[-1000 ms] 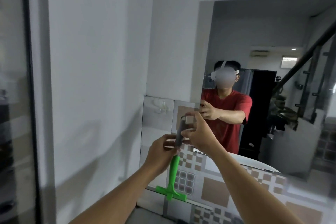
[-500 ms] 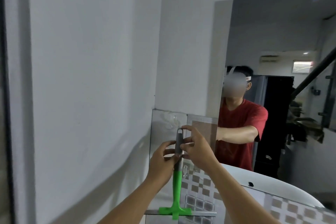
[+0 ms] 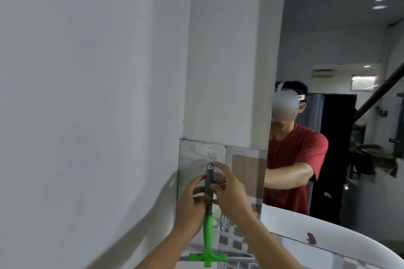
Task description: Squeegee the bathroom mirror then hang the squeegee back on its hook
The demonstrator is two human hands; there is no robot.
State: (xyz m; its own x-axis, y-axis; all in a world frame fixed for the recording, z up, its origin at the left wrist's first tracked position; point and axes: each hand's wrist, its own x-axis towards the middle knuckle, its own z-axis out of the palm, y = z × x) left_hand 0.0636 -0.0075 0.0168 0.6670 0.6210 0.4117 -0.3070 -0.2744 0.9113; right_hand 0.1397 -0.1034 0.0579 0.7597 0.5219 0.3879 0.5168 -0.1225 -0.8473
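Note:
The squeegee [image 3: 207, 233] has a grey upper handle, a green lower handle and a green crossbar at the bottom; it hangs upright against the glossy tile. My left hand [image 3: 190, 203] grips the grey handle from the left. My right hand [image 3: 229, 192] pinches the same handle from the right, index finger near the hanging hole at its top. A clear plastic hook [image 3: 210, 154] is stuck to the tile just above the handle's top end. The mirror [image 3: 341, 39] fills the wall to the right and reflects a person in a red shirt.
A white painted wall [image 3: 87, 94] runs along the left. Below the mirror curves a white basin rim [image 3: 341, 231]. A second clear hook [image 3: 224, 223] sits lower on the patterned tiles [image 3: 247, 172].
Both hands have kept hold of the squeegee and lifted its handle top closer under the clear hook. The view has shifted left, showing less mirror.

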